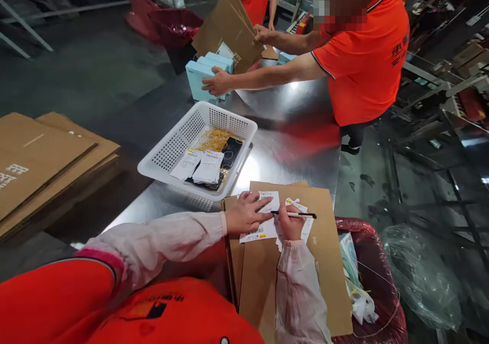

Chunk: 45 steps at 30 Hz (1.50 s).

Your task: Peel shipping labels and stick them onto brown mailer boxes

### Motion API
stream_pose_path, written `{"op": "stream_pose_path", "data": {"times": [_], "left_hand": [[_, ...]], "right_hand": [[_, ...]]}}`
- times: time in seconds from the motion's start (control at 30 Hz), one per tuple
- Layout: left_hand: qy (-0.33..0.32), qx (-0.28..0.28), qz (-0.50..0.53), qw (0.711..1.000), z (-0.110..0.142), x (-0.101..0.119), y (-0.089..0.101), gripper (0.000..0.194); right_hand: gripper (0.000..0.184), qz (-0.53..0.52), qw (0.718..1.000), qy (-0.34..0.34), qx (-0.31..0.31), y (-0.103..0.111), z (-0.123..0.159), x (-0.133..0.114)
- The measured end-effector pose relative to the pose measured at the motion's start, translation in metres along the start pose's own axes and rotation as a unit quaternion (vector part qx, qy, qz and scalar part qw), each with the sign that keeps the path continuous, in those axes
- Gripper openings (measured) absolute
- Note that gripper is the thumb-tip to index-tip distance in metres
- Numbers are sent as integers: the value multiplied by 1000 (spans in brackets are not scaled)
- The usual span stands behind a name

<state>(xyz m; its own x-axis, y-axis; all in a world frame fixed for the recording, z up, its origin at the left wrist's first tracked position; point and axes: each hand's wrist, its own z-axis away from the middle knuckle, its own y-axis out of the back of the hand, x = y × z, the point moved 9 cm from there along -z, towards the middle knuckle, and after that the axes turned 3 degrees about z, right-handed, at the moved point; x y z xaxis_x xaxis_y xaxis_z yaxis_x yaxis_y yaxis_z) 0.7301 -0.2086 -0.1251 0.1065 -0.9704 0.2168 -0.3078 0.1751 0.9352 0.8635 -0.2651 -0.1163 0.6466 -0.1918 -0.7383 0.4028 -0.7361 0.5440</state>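
Observation:
My left hand (pixel 249 212) lies with its fingers spread on a white printed label sheet (pixel 255 233) bearing barcodes. In my right hand (pixel 291 222) is a white pen with black ends (pixel 301 215), its tip over the sheet near my left fingertips. More printed labels (pixel 306 228) lie partly under my right hand. All these papers rest on flat brown cardboard (pixel 263 283). Beyond my hands stands a white perforated basket (pixel 164 168) holding stacked labels (pixel 209 166), yellow strings (pixel 218 139) and a black item (pixel 230 153).
Across the metal table (pixel 260 153), a co-worker (pixel 367 58) holds brown cardboard (pixel 225 30) and touches light-blue boxes (pixel 200 79). Another person (pixel 254 0) stands behind. Folded cardboard (pixel 38 155) lies left. A red-lined bin (pixel 389 303) stands right, beside clear plastic (pixel 420 278).

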Motion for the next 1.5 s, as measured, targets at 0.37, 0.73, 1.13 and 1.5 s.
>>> {"op": "stream_pose_path", "data": {"times": [0.37, 0.73, 1.13, 1.5], "left_hand": [[4, -8, -7, 1000, 1, -1, -4, 41], [-1, -3, -13, 1000, 1, 0, -3, 38], [7, -15, -12, 1000, 1, -3, -8, 39], [6, -14, -10, 1000, 2, -2, -5, 40]], "right_hand": [[46, 4, 1000, -8, -4, 2, -2, 1], [46, 0, 999, -17, 37, 10, -3, 5], [47, -15, 999, -29, 31, 5, 0, 14], [48, 5, 999, -27, 34, 6, -2, 18]]}}
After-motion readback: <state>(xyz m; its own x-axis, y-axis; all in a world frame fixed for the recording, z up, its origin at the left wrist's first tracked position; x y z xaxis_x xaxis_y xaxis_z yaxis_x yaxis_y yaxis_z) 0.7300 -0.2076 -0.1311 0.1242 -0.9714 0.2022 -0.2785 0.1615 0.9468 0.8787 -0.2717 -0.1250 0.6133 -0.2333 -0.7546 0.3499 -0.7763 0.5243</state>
